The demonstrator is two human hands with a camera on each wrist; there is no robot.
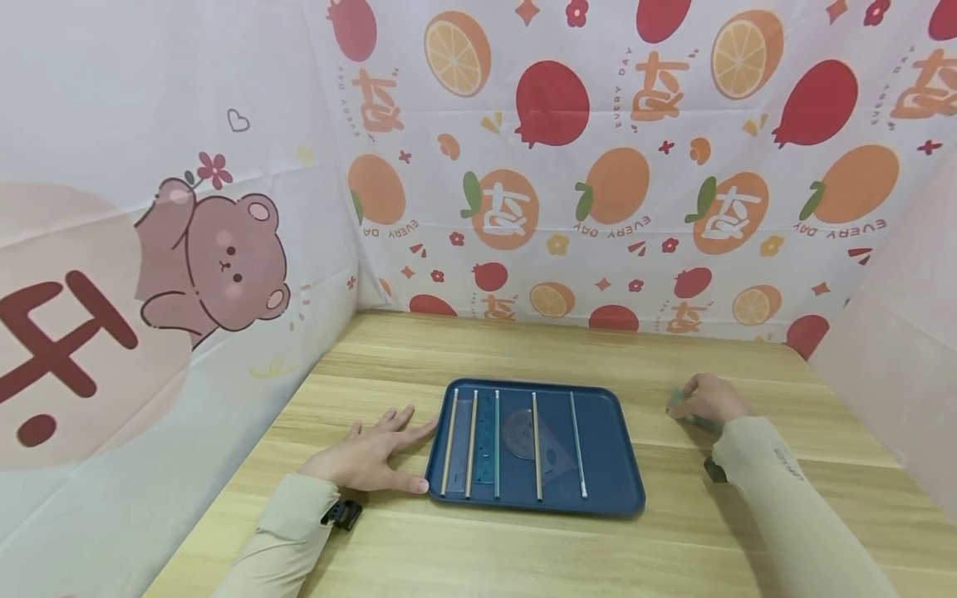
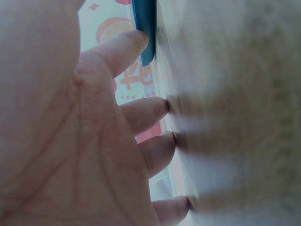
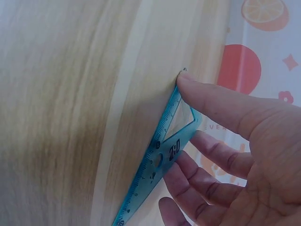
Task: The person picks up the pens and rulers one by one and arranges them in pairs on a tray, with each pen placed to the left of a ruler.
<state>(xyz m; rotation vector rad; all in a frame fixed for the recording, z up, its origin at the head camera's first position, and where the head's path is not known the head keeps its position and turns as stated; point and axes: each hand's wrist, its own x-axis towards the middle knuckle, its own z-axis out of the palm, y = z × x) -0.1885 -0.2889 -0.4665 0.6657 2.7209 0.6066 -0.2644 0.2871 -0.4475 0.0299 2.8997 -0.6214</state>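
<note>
We see the set square (image 3: 164, 155), translucent teal with a printed scale along one side, lying against the wooden bench (image 1: 523, 548) near its right edge, well apart from the tray. The right hand (image 1: 706, 399) grasps it: in the right wrist view the thumb (image 3: 221, 106) presses on one tip of the set square and the other fingers (image 3: 211, 153) curl behind its face. In the head view this hand lies palm down over the set square, the sleeved forearm running back toward the near right corner of the bench.

We see the left hand (image 1: 374, 455) released and flat on the bench, palm down, fingers spread and straight. Its thumb (image 2: 117, 49) touches the left rim of the tray; the remaining fingertips (image 2: 157, 108) rest on the wood just beside it. The forearm comes in from the near left corner.

We find the dark blue tray (image 1: 609, 498) at the middle of the bench, toward the near edge. It holds five thin rods (image 1: 537, 448) laid roughly parallel from far side to near side, a straight ruler (image 1: 484, 440) between the left rods, a protractor (image 1: 517, 432) and a second clear set square (image 1: 557, 453) near the centre.

Printed cloth (image 1: 598, 166) with fruit and a bear encloses the bench on three sides.
</note>
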